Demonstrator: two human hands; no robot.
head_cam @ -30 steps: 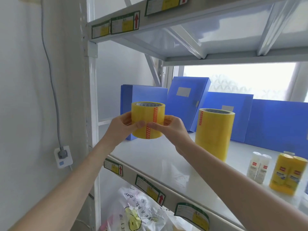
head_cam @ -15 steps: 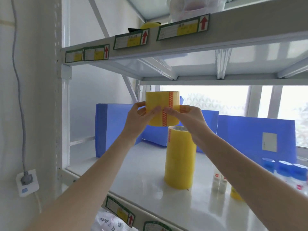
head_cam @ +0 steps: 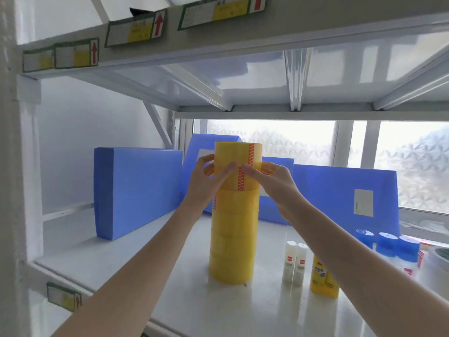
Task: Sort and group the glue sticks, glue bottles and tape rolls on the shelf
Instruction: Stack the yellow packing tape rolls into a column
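A yellow tape roll point(head_cam: 237, 155) with a red-and-white strip sits on top of a tall stack of yellow tape rolls point(head_cam: 232, 239) in the middle of the white shelf point(head_cam: 136, 254). My left hand point(head_cam: 206, 176) grips its left side and my right hand point(head_cam: 272, 178) its right side. Two white glue sticks point(head_cam: 294, 263) stand right of the stack. A yellow glue stick pack point(head_cam: 322, 279) is partly hidden behind my right forearm. Blue-capped glue bottles point(head_cam: 398, 246) stand at the far right.
Blue folders point(head_cam: 136, 190) lean along the back of the shelf, one at the left and more behind the stack. The upper shelf beam point(head_cam: 218, 40) with labels hangs close above. A frosted window point(head_cam: 291, 142) lies behind.
Both hands carried the tape roll rightward and lowered it onto the tall tape stack, where it now rests. The view shifted toward the right of the shelf.
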